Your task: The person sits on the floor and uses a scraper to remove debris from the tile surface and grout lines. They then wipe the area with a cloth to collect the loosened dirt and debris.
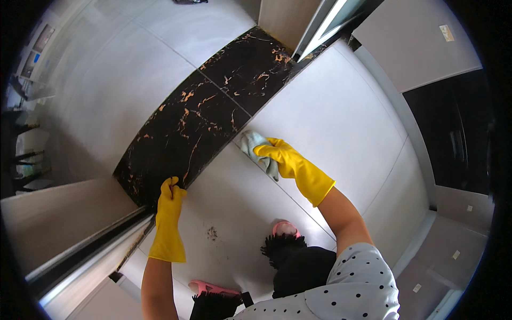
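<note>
Both of my hands wear long yellow rubber gloves. My right hand (277, 154) grips a crumpled pale grey-green cleaning cloth (253, 143) against the light floor tiles, beside the edge of the dark marble strip. Part of the cloth hangs out below the fingers along a tile joint. Over the near edge of the black marble threshold (181, 125), with its orange and white veins, is my left hand (170, 194). Its fingers are curled together, and what they hold, if anything, is hidden. A small patch of dark crumbs or dirt (212, 233) lies on the tile between my arms.
My feet in pink slippers (286, 228) are on the tiles below. A sliding door frame (90, 266) stands at the lower left, another door edge (320, 29) at the top. Grey cabinets (421, 45) and a black glossy appliance front (453, 133) line the right side.
</note>
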### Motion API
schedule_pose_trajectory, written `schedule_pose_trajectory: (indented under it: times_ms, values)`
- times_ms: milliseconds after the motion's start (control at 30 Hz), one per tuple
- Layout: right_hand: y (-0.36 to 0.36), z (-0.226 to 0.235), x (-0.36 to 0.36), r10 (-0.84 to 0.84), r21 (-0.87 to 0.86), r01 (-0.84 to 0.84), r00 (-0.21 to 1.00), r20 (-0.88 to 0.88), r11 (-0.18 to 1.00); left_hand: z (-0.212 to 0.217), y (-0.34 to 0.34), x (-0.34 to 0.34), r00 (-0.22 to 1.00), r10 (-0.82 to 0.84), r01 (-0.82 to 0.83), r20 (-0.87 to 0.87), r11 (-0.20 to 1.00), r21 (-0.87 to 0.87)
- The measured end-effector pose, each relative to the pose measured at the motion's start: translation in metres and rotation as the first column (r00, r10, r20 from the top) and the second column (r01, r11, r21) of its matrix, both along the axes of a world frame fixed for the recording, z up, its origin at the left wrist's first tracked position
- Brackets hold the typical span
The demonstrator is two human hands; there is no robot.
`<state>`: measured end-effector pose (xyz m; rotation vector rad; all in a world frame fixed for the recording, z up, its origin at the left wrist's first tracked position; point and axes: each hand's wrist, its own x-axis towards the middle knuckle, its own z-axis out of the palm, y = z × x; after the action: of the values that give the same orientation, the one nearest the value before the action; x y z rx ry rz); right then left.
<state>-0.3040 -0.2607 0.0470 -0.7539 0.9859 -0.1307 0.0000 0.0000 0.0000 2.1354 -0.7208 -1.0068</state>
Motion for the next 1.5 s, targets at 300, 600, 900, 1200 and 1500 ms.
schedule_pose_trajectory:
  times_ms: [300,600,900,1200,1500]
  values:
    - [-0.04,-0.019,-0.033,-0.252,0.138,0.245,0.967,0.032,0.96,0.016,-0.182,-0.046,0.968,-0.096,-0.003,-0.231,0.919,-0.393]
    - [-0.037,0.0,-0.023,0.054,-0.008,-0.06,0.942,-0.332,0.998,0.051,-0.214,-0.084,0.878,-0.041,-0.123,-0.478,0.944,-0.307]
    - [-0.024,0.009,-0.016,-0.177,-0.622,-0.73,0.598,-0.782,0.282,0.041,-0.203,-0.081,0.82,-0.19,-0.036,-0.54,0.924,-0.381]
    - [0.006,0.025,0.016,0.055,-0.78,0.011,0.997,0.058,0.626,0.07,-0.222,-0.15,0.787,-0.328,0.081,-0.523,0.895,-0.44]
    - [-0.086,0.0,0.012,-0.403,-0.116,0.392,0.911,-0.087,0.912,0.002,-0.257,-0.069,0.476,-0.341,0.465,0.811,0.88,0.097]
